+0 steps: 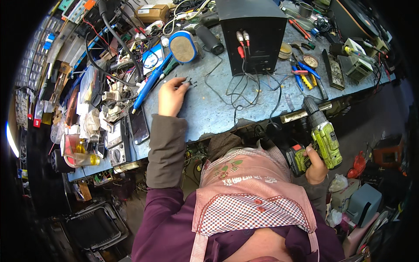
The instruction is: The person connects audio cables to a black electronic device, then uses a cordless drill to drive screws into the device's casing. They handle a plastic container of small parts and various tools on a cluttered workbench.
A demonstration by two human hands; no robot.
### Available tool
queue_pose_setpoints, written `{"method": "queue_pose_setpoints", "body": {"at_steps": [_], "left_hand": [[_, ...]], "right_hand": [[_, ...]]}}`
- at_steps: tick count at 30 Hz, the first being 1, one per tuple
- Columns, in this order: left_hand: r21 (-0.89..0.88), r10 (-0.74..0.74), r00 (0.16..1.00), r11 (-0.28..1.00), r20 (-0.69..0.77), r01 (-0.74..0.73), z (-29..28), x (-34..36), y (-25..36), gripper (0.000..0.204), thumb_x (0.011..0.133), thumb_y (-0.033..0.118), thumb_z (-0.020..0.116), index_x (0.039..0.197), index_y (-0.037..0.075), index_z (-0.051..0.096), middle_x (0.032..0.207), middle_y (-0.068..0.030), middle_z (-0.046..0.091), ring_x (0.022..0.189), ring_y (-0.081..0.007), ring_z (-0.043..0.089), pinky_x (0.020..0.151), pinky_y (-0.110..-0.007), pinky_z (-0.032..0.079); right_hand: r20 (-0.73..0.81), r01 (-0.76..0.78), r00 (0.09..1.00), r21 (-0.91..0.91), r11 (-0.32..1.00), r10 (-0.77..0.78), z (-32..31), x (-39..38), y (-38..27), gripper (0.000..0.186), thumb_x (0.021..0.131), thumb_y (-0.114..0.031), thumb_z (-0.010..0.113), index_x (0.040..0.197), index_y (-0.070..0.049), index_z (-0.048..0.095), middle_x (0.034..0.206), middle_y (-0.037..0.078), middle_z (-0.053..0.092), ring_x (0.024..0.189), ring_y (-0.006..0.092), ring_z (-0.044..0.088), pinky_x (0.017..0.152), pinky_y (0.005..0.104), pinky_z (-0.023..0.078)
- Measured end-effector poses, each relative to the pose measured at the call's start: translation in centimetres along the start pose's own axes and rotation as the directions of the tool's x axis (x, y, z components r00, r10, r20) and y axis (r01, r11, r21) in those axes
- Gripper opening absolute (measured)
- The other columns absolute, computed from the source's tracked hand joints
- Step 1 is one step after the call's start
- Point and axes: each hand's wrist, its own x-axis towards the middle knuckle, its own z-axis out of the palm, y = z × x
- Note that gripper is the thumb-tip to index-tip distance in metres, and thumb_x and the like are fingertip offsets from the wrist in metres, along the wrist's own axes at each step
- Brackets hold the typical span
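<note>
My left hand (171,96) rests on the blue worktop (205,113) with fingertips pinched beside several small dark screws (192,82); what they hold, if anything, is too small to make out. A blue cylindrical tool (148,88) and a dark phone (139,124) lie left of it. My right hand (317,166) grips a green cordless drill (327,139) with a black chuck and battery, held at the bench's front edge, its bit pointing forward. A black box (251,24) with plugged red-and-white cables stands at the back, its wires trailing over the worktop.
Pliers and cutters (309,72), a round tin (285,50) and a metal housing (358,65) sit at the right. Piled parts, cables and a meter (116,153) crowd the left. A blue-rimmed round object (182,46) stands behind my left hand. Equipment (364,203) stands on the floor at lower right.
</note>
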Motion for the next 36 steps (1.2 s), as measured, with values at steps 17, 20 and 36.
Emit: {"method": "queue_pose_setpoints", "body": {"at_steps": [17, 20, 36], "left_hand": [[-0.307, 0.001, 0.986, 0.950, -0.168, -0.053, 2.2, -0.7, 2.8, 0.008, 0.112, 0.010, 0.063, 0.117, 0.004, 0.067, 0.109, -0.0093, 0.075, 0.081, -0.0157, 0.069, 0.068, -0.030, 0.057], [-0.605, 0.145, 0.979, 0.770, -0.144, -0.203, 1.6, -2.9, 7.9, 0.010, 0.109, 0.004, 0.067, 0.117, -0.001, 0.069, 0.104, -0.0119, 0.077, 0.083, -0.0155, 0.073, 0.075, -0.032, 0.065], [-0.793, 0.136, 0.791, -0.051, 0.597, 0.607, 4.8, -6.0, 21.0, 0.016, 0.112, 0.021, 0.068, 0.115, 0.006, 0.071, 0.113, -0.0148, 0.081, 0.080, -0.0139, 0.078, 0.060, -0.025, 0.060]], "right_hand": [[0.028, 0.034, 0.999, 0.304, 0.952, -0.045, 3.4, -4.7, 1.5, 0.023, 0.088, -0.001, 0.066, 0.112, -0.001, 0.069, 0.098, 0.006, 0.069, 0.091, 0.0180, 0.064, 0.087, 0.0338, 0.051], [0.143, 0.045, 0.986, 0.283, 0.958, -0.088, 3.5, -4.6, 0.5, 0.023, 0.090, -0.002, 0.067, 0.112, -0.001, 0.070, 0.100, 0.006, 0.070, 0.094, 0.0185, 0.065, 0.089, 0.0343, 0.053], [0.382, 0.265, 0.879, 0.107, 0.958, -0.286, 5.6, -2.3, -6.3, 0.031, 0.093, -0.006, 0.076, 0.124, -0.004, 0.079, 0.114, 0.012, 0.083, 0.106, 0.0255, 0.081, 0.094, 0.0368, 0.063]]}}
